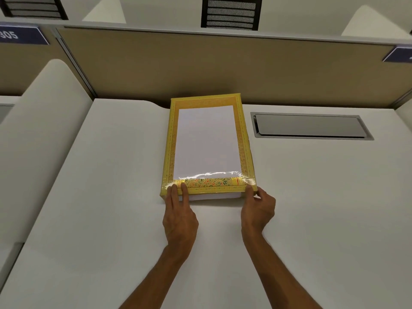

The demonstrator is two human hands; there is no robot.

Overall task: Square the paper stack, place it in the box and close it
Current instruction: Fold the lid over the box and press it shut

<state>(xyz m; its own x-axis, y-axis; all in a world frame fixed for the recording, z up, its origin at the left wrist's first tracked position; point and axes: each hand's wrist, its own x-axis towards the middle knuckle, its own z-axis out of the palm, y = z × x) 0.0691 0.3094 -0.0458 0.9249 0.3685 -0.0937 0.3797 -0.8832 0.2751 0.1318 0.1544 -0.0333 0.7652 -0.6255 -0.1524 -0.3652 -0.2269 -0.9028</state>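
A yellow box (pixel 169 141) with a gold patterned border lies lengthwise on the white desk (pixel 107 197), its far end against the partition. Its lid (pixel 211 183) has a clear glossy window, and the white paper stack (pixel 207 139) shows through it, lying straight inside. A white edge (pixel 214 195) is visible under the lid's near rim. My left hand (pixel 180 219) rests two fingers on top of the lid's near-left corner. At the near-right corner, my right hand (pixel 258 210) holds the lid with the thumb on top and the fingers curled at the side.
A grey metal cable hatch (pixel 310 126) is set in the desk to the right of the box. A tan partition (pixel 200 68) runs along the back. A black mesh chair (pixel 230 13) stands behind it. A white curved divider (pixel 44 121) borders the desk's left.
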